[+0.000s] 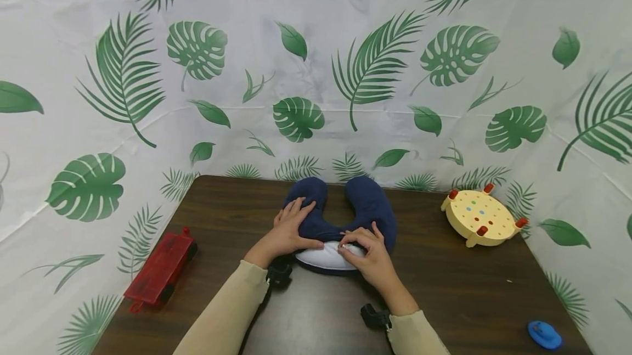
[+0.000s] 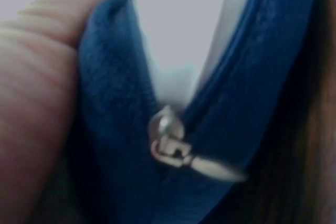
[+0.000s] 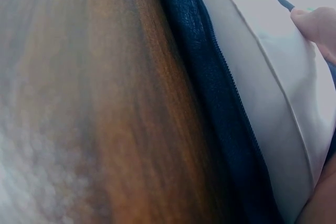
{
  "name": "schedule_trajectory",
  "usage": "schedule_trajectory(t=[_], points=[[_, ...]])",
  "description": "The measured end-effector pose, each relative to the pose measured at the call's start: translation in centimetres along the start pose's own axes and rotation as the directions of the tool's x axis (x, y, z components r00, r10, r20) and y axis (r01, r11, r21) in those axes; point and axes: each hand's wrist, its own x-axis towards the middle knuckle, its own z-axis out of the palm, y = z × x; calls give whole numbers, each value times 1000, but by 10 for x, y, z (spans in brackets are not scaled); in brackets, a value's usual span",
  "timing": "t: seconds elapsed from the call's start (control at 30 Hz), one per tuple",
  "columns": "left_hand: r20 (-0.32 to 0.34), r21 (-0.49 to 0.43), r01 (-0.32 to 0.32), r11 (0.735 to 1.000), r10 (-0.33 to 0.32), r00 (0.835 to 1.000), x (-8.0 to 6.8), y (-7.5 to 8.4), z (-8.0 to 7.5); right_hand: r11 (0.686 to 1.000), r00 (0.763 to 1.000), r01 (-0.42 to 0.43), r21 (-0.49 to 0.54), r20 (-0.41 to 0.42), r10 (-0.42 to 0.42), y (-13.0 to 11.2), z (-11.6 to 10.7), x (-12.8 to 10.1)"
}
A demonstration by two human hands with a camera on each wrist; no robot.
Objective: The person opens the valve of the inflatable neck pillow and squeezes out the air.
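Note:
A navy U-shaped neck pillow lies on the table with its curved end towards me. Its cover is unzipped along that end, and the white inner cushion shows through the gap. My left hand rests with spread fingers on the pillow's left arm, thumb reaching to the white cushion. With thumb and forefinger, my right hand pinches at the white cushion near its middle. In the left wrist view, the metal zipper slider sits where the opening narrows. Zipper teeth edge the opening in the right wrist view.
A red toy wagon stands at the table's left edge. At the back right is a yellow round toy with red-tipped pegs. A small blue object lies at the front right. A leaf-printed cloth hangs behind the table.

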Motion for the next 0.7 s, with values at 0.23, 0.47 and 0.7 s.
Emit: schedule_trajectory(t=[0.23, 0.47, 0.7], points=[[58, 101, 6, 995, -12, 998, -2, 3, -3, 1000, 1000, 1, 0, 4, -1, 1, 2, -1], [-43, 120, 41, 992, -37, 998, 2, 12, 0, 1000, 1000, 20, -15, -23, -20, -1, 0, 0], [-83, 126, 67, 990, -57, 995, 4, 13, 2, 1000, 999, 15, -11, -30, -16, -1, 0, 1]])
